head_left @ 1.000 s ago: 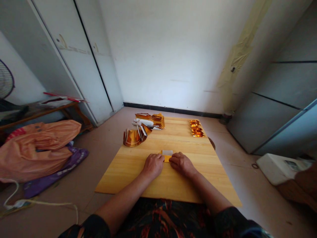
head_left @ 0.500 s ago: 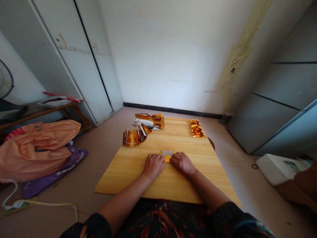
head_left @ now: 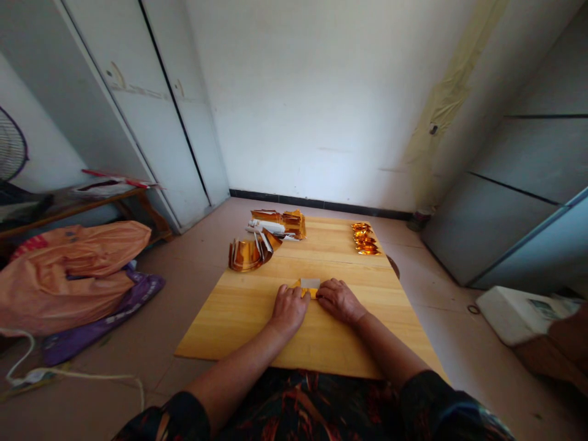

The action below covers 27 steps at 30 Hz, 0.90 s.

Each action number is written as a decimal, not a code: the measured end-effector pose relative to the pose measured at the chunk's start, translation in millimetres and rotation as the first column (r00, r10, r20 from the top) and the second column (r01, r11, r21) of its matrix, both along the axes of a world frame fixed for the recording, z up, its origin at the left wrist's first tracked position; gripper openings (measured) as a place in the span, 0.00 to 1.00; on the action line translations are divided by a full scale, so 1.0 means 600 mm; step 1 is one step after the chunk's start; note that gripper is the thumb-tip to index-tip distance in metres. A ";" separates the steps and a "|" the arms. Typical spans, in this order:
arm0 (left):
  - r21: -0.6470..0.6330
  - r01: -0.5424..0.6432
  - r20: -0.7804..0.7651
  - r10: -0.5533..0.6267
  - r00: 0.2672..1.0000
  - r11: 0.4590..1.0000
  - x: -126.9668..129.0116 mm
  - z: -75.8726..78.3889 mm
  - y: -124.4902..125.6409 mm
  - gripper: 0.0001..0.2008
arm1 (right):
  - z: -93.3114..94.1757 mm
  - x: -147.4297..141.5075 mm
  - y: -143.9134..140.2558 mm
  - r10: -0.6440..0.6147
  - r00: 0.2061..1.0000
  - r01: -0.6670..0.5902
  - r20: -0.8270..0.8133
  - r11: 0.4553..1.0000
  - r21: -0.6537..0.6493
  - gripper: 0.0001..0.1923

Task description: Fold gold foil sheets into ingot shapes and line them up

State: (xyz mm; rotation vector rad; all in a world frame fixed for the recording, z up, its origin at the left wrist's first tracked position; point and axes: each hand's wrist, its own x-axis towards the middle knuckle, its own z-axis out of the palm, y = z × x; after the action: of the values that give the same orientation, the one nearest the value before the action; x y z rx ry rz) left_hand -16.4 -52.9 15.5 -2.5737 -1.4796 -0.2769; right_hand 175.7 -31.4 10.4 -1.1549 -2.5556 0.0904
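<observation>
A small sheet of gold foil paper [head_left: 310,283], grey on its back and partly folded, lies on the wooden board between my hands. My left hand [head_left: 291,306] is closed on its near left part, the thumb pressing the gold strip. On the right, my right hand [head_left: 339,300] has its fingers curled together on the paper's other end. Fingers hide both ends of the sheet. Further off at the left stands a curved stack of gold foil sheets [head_left: 245,254]. Several shiny folded gold foil pieces [head_left: 364,239] sit in a row at the far right corner.
Behind the curved stack lie more gold sheets [head_left: 295,223] and a white roll or packet [head_left: 265,226]. The wooden board [head_left: 257,331] reaches close to my body. Orange and purple bags [head_left: 87,275] lie on the floor at left; a white box [head_left: 519,315] stands at right.
My left hand has shifted slightly, and its thumb now presses the near edge of the paper. More of the paper's left corner shows. The right hand has barely moved.
</observation>
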 end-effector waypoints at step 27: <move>-0.004 0.197 0.075 -0.196 0.978 0.980 -0.055 -0.014 0.007 0.14 | -0.009 -0.018 0.037 -0.131 0.985 0.116 -0.108 0.985 -0.131 0.07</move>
State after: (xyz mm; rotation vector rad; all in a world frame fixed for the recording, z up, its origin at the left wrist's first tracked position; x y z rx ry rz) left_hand -49.2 -49.0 7.3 -2.7504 -1.2520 -0.3942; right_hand 165.0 -9.4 4.9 -1.3109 -2.3992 0.2830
